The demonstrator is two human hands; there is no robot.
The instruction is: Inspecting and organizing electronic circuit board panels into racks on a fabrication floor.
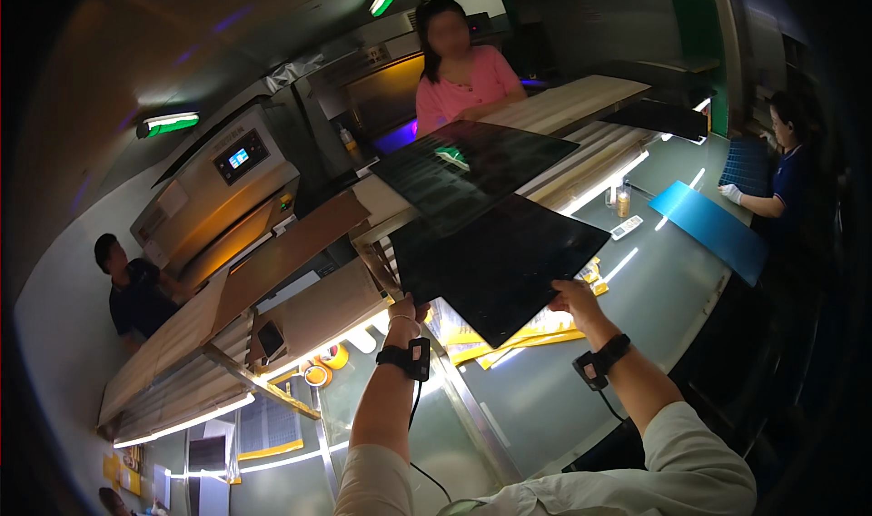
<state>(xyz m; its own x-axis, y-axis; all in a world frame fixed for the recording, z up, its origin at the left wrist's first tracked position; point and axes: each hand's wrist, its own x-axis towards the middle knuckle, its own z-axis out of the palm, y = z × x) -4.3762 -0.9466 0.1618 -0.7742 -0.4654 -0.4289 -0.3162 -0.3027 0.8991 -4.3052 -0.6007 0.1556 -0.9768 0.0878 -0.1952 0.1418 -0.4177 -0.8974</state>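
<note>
A large, thin black sheet (pixel 495 262) is held up in front of me by its near edges. My left hand (pixel 407 310) is closed on its left corner, and my right hand (pixel 574 300) pinches the right edge. The sheet tilts away and its far part reaches the raised shelf. Just beyond it lies another dark, glossy sheet (pixel 472 166), which reflects a green light. Under the held sheet, partly hidden by it, are yellow-edged sheets (pixel 509 345) on the glass table. Both wrists carry a black strapped device with a cable.
Below is a lit glass table (pixel 545 416) with tape rolls (pixel 316 373) at left. A wooden shelf (pixel 300 316) holds a phone (pixel 271 338). A bottle (pixel 623 200) and a blue sheet (pixel 708 230) lie right. One person (pixel 468 80) stands across; others work left and right.
</note>
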